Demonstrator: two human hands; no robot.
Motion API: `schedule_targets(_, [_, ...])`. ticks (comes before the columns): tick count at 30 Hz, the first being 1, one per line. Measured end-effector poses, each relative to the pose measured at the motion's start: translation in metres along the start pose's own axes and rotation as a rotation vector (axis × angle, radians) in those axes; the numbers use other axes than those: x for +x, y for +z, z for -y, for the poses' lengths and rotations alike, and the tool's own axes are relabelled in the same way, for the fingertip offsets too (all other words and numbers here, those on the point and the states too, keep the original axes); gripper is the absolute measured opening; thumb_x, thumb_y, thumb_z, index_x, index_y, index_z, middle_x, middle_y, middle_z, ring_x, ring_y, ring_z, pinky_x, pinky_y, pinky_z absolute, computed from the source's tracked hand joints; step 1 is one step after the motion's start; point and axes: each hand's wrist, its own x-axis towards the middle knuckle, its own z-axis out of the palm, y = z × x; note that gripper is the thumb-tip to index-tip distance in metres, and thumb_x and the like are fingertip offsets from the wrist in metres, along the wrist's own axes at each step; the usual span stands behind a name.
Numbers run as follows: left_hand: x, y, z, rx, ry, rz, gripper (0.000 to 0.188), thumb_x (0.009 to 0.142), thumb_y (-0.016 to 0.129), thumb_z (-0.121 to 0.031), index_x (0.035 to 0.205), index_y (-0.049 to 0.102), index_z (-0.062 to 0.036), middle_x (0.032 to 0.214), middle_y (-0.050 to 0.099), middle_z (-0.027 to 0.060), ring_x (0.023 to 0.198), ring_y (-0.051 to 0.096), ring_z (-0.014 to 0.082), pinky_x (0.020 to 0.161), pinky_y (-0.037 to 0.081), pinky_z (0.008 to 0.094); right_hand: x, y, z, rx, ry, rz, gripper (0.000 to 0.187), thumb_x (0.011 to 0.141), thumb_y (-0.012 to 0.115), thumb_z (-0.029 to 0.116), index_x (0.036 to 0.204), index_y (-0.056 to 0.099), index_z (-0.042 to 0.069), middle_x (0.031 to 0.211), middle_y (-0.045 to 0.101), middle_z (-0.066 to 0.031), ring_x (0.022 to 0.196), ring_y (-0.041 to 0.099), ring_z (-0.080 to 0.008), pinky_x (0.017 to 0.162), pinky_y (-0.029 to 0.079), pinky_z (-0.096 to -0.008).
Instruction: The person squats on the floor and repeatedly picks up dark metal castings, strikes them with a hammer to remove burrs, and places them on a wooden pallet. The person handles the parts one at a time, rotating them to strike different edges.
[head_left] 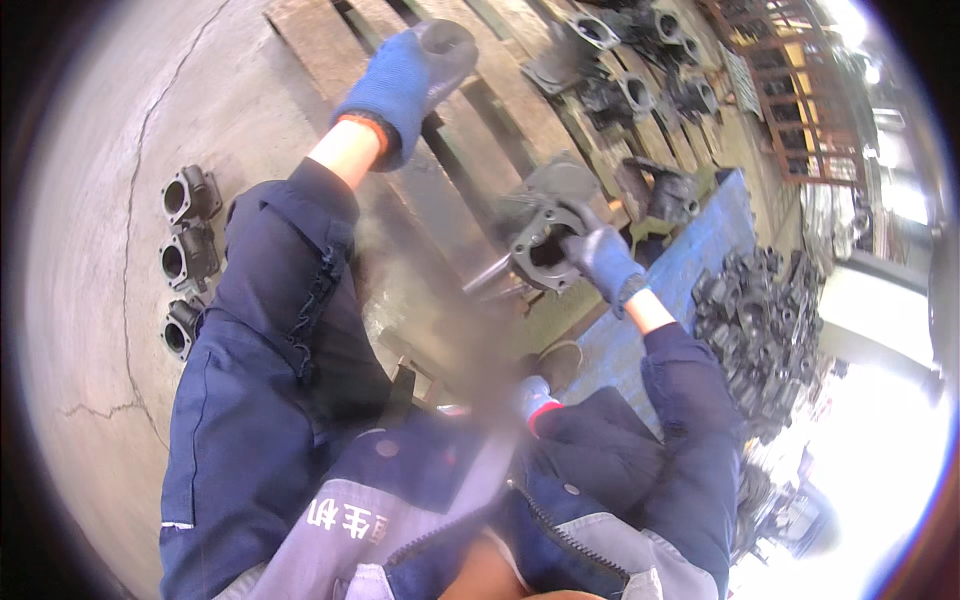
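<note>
My right hand point(607, 265), in a blue glove with a dark coating, grips the flange of a dark cast-metal housing point(530, 262). The housing's large round opening faces me, with gloved fingers at its edge. Out to the upper left, my left hand point(432, 65) wears a matching glove. Its fingers look curled closed over the wooden pallet point(400, 205); whatever is in them, if anything, is hidden. Beside the held housing lies a slim metal bar point(487, 276), partly blurred. Another dark casting point(672, 195) rests just beyond my right hand.
Several flanged castings point(635, 92) sit on pallet boards at the far right. A row of three housings point(188, 253) stands on the concrete floor at left. A blue metal panel point(640, 330) runs along my right, beside a heap of small dark parts point(760, 330). A dark smear blurs the centre.
</note>
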Motion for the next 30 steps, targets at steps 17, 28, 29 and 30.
schedule_targets(17, [-0.015, 0.038, 0.058, 0.854, -0.394, 0.544, 0.030, 0.089, 0.055, -0.025, 0.111, 0.073, -0.0139, 0.111, 0.070, 0.0159, 0.106, 0.067, 0.0332, 0.090, 0.053, 0.0420, 0.096, 0.055, 0.030, 0.431, 0.213, 0.297, 0.032, 0.093, 0.062, 0.031, 0.103, 0.070, 0.002, 0.083, 0.071, -0.0096, 0.070, 0.068, -0.0154, 0.063, 0.055, -0.0299])
schedule_targets(28, [-0.031, 0.092, 0.110, 1.140, -0.448, 0.845, 0.032, 0.081, 0.072, -0.022, 0.112, 0.074, -0.0135, 0.123, 0.068, 0.0118, 0.115, 0.064, 0.0299, 0.093, 0.052, 0.0391, 0.074, 0.125, 0.006, -0.358, 0.022, 0.319, 0.030, 0.091, 0.052, 0.017, 0.111, 0.071, 0.004, 0.118, 0.069, -0.0150, 0.111, 0.065, -0.0334, 0.093, 0.053, -0.0438])
schedule_targets(29, [-0.030, 0.088, 0.109, 1.166, -0.492, 0.816, 0.032, 0.081, 0.072, -0.022, 0.112, 0.074, -0.0135, 0.123, 0.068, 0.0121, 0.115, 0.064, 0.0297, 0.093, 0.052, 0.0391, 0.072, 0.136, 0.011, -0.229, 0.161, 0.283, 0.031, 0.092, 0.051, 0.016, 0.112, 0.070, 0.004, 0.119, 0.068, -0.0147, 0.110, 0.066, -0.0332, 0.096, 0.051, -0.0438])
schedule_targets(30, [-0.031, 0.082, 0.108, 1.166, -0.464, 0.812, 0.029, 0.084, 0.067, -0.022, 0.110, 0.074, -0.0110, 0.121, 0.068, 0.0136, 0.111, 0.066, 0.0302, 0.091, 0.053, 0.0400, 0.068, 0.145, 0.012, -0.309, 0.040, 0.258, 0.027, 0.091, 0.051, 0.013, 0.109, 0.069, 0.002, 0.110, 0.069, -0.0190, 0.102, 0.067, -0.0357, 0.089, 0.054, -0.0437])
